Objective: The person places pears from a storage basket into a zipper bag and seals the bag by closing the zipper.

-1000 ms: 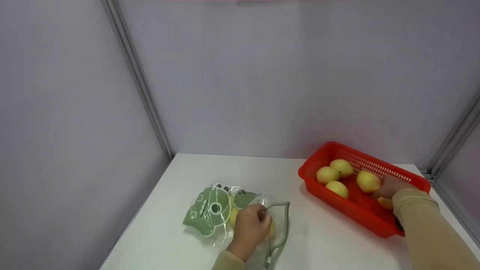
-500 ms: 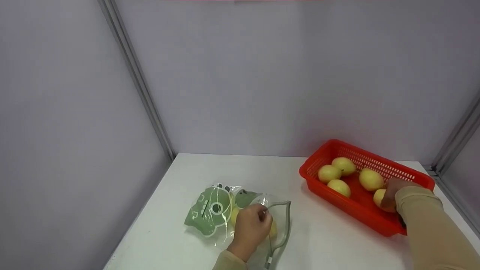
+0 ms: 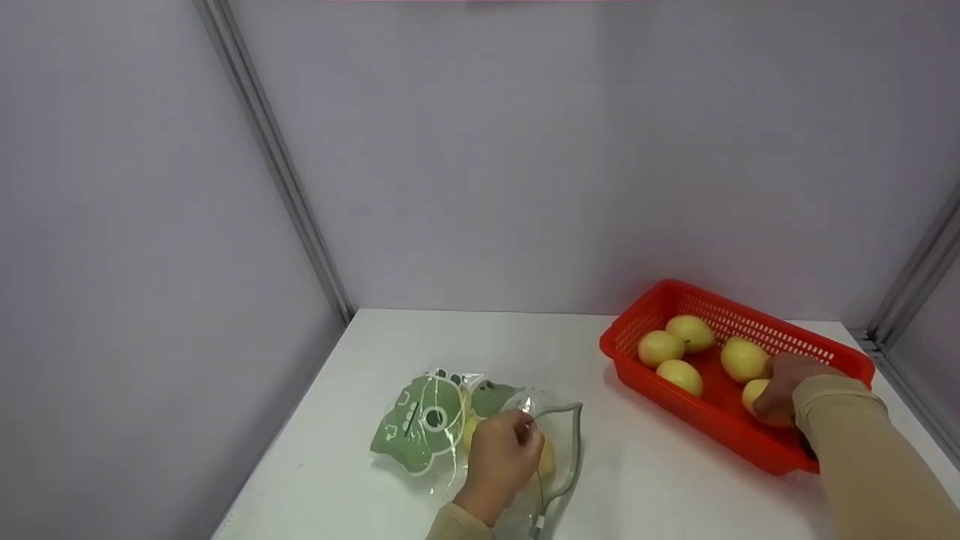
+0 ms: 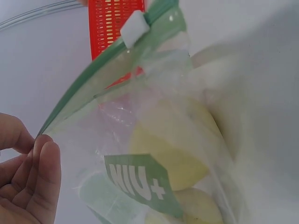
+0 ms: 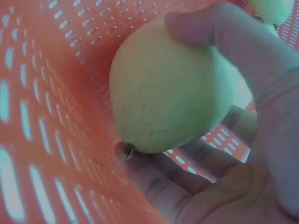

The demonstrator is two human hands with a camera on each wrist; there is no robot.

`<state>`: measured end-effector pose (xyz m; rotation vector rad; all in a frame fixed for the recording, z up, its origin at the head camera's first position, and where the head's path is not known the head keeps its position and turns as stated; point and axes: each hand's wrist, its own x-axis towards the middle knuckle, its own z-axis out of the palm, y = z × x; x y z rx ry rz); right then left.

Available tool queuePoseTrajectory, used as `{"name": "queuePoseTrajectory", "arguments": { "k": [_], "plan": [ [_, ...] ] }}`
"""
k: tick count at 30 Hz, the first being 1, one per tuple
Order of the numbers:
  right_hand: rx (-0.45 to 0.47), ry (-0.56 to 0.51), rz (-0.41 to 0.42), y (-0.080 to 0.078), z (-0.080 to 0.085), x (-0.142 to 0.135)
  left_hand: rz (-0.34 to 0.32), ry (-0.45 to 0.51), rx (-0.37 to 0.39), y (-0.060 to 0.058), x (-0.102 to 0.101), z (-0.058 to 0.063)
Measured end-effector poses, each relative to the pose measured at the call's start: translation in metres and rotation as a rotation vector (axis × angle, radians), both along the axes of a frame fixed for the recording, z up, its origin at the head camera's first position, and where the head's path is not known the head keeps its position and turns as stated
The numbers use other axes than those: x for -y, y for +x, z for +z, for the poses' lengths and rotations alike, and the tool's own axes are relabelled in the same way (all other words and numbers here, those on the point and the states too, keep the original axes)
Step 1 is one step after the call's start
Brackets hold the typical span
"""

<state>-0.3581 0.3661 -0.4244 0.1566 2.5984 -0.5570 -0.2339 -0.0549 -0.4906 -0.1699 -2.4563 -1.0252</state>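
A clear zip bag (image 3: 420, 424) with green cartoon print lies on the white table. My left hand (image 3: 501, 459) pinches the green zip edge of its mouth between thumb and fingers, and a white slider (image 4: 134, 30) sits on that edge in the left wrist view. Yellow pears (image 4: 182, 140) show through the bag's film. Inside the red basket (image 3: 697, 420), my right hand (image 3: 795, 381) grips a yellow pear (image 5: 168, 88). The thumb lies on top and the fingers curl underneath, near the stem. In the head view, that hand partly hides this pear.
Several other pears (image 3: 679, 376) lie in the basket, mostly toward its left end. Behind the table (image 3: 330, 420) stands a grey panel wall (image 3: 480, 187), with side panels and metal corner posts at left and right.
My right hand has shifted slightly within the basket, and more of its pear shows than a second ago. The left hand keeps its pinch on the bag, hardly moving.
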Motion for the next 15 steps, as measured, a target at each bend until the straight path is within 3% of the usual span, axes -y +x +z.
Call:
{"name": "queuePoseTrajectory", "arguments": {
  "k": [4, 8, 11, 15],
  "plan": [
    [-0.043, -0.015, 0.052, -0.016, -0.005, -0.01, -0.005, -0.011, -0.014, -0.001, -0.003, -0.001],
    [-0.171, 0.018, 0.158, -0.031, -0.012, -0.018, -0.007, -0.028, -0.029, -0.002, -0.006, -0.004],
    [-0.278, 0.049, 0.229, -0.032, -0.007, -0.015, -0.005, -0.04, -0.034, -0.003, -0.006, -0.006],
    [-0.37, 0.059, 0.253, -0.022, 0.011, -0.001, -0.01, -0.051, -0.051, -0.004, -0.006, -0.006]
  ]
}}
